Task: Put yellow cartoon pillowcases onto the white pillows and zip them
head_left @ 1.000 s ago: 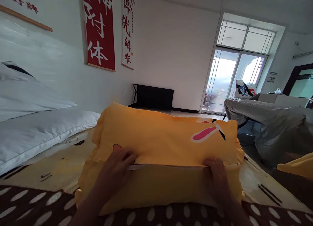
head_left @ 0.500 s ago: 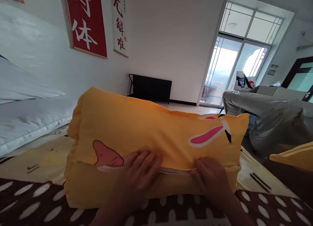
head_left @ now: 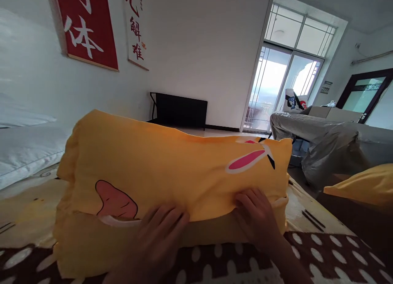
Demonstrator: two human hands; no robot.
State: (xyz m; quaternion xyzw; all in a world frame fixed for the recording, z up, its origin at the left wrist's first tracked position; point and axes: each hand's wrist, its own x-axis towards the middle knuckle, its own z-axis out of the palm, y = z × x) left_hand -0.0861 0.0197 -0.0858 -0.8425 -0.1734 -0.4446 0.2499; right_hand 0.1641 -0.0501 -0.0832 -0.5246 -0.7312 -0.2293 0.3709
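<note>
Yellow pillow, cased in printed cotton, lies lengthwise across the bed directly in front of the person, and both hands rest on its near side. It runs well past the left hand on one side and a shorter way past the right hand on the other, with most of its upper face beyond the fingertips. Along that near side a long opening edge shows a strip of pale lining just left of the left hand.

The left hand has its fingers bent over this edge; its thumb is hidden, so I cannot tell whether it pinches the cloth. The right hand is closed on the same edge, fingers curled over the yellow fabric (soft creases spread across the cloth between the two hands). A salmon-coloured print sits beyond and left of the left hand, and a pink ear-shaped print just beyond the right.

Under the pillow's near side is a brown blanket with pale oval spots; cream bedding shows at both ends. White pillows lie at the far left, near the wall. Another piece of yellow fabric is at the right, well apart from the right hand, with plastic-covered furniture behind it.
</note>
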